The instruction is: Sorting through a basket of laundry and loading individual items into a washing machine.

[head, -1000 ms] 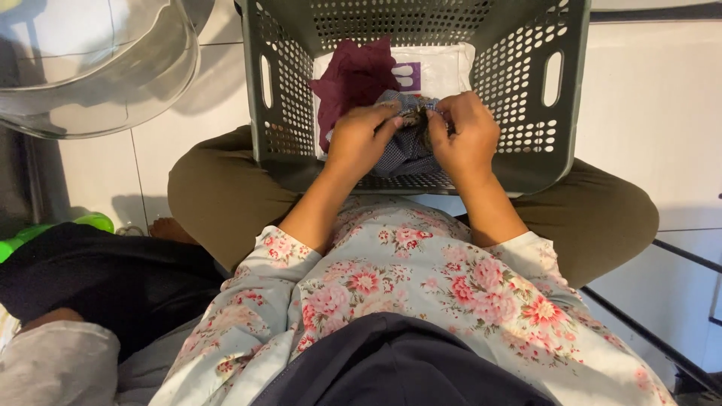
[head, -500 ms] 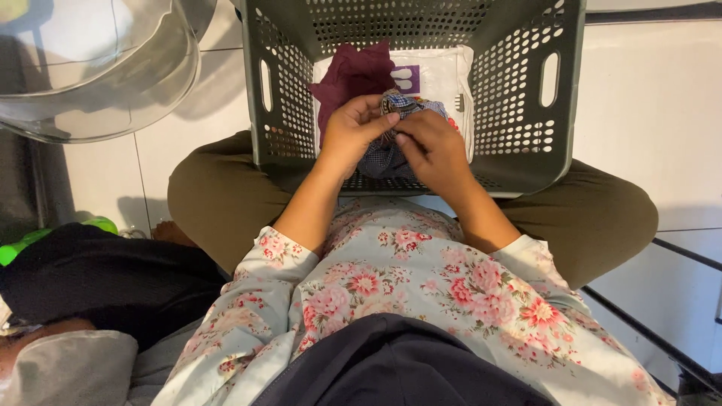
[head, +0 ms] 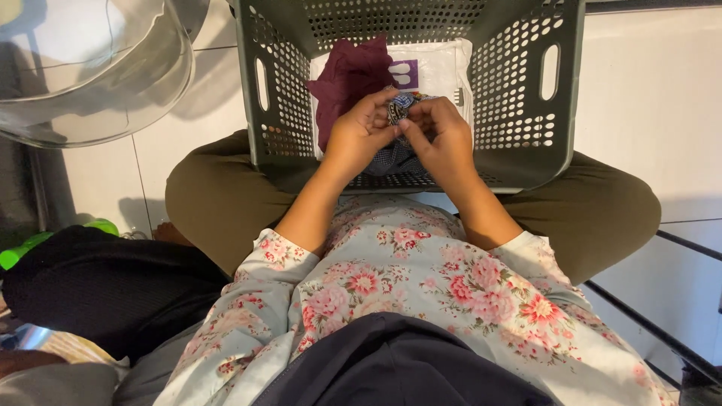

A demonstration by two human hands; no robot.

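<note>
The person sits cross-legged with a grey basket (head: 526, 113) between the knees. Both hands are over the basket. The left hand (head: 357, 135) and the right hand (head: 440, 135) are close together, and both pinch a small checked cloth (head: 400, 109) with blue and white squares. The cloth is bunched up between the fingers, just above the basket's near side. A dark red cloth (head: 350, 79) and a white bag (head: 436, 71) lie inside the basket, behind the hands. A clear round door (head: 90, 83) is off to the left.
</note>
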